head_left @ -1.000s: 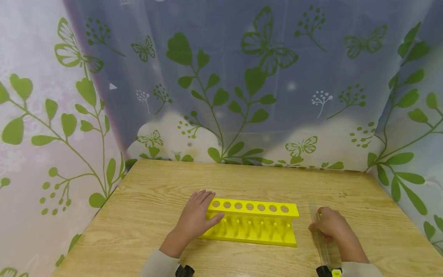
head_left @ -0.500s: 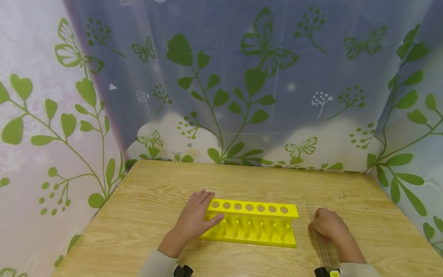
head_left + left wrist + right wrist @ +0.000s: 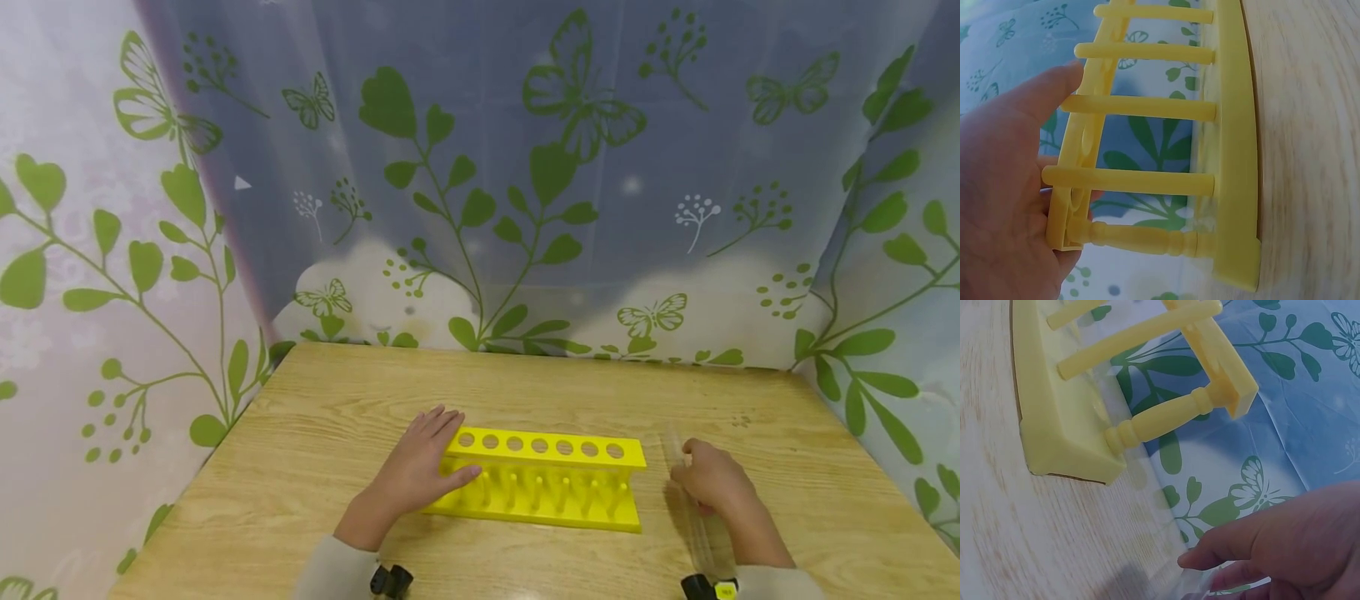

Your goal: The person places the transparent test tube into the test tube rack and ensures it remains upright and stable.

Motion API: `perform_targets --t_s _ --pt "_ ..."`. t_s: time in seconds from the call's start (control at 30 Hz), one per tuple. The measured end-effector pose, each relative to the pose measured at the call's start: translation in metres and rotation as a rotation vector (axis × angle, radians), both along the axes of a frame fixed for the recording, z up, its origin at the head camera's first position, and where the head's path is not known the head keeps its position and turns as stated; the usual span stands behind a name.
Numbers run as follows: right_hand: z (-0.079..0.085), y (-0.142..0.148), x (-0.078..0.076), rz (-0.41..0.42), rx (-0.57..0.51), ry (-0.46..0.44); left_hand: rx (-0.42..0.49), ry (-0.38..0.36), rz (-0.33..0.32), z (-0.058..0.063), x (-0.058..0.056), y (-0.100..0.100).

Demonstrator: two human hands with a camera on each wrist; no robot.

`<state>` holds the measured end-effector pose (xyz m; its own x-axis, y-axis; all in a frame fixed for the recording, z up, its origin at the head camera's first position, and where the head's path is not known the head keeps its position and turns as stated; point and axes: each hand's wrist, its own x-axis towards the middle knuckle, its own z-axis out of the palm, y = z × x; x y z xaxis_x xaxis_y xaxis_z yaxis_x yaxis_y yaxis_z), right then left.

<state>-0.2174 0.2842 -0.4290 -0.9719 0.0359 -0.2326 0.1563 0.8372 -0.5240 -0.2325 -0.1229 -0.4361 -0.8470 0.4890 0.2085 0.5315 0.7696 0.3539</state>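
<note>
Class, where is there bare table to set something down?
Bare: table between the yellow rack and the patterned curtain, and left of the left hand. Crowded: right of the rack, where the right hand holds a clear tube.

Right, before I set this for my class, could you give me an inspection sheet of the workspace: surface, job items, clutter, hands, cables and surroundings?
Surface: wood-grain table, with a small dark mark towards its far right.
Job's things: yellow test tube rack, upright, seven holes visible, none holding a tube; clear tube, outside the rack, outline faint.
Clutter: nothing seen.
Left hand: grips the rack's upper left end.
Right hand: holds the clear tube, right of the rack.
Cables: nothing seen.
Surroundings: leaf-and-butterfly patterned sheeting behind the table and at both sides.
</note>
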Motion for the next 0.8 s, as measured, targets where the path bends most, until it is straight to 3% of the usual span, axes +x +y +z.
perform_targets --t_s 0.43,0.8 --pt "0.001 -0.001 -0.001 -0.001 -0.033 0.096 0.012 -0.007 -0.009 0.000 0.001 -0.001" --pt "0.016 -0.008 -0.003 0.013 -0.009 0.349 0.008 0.027 -0.001 0.000 0.001 0.000"
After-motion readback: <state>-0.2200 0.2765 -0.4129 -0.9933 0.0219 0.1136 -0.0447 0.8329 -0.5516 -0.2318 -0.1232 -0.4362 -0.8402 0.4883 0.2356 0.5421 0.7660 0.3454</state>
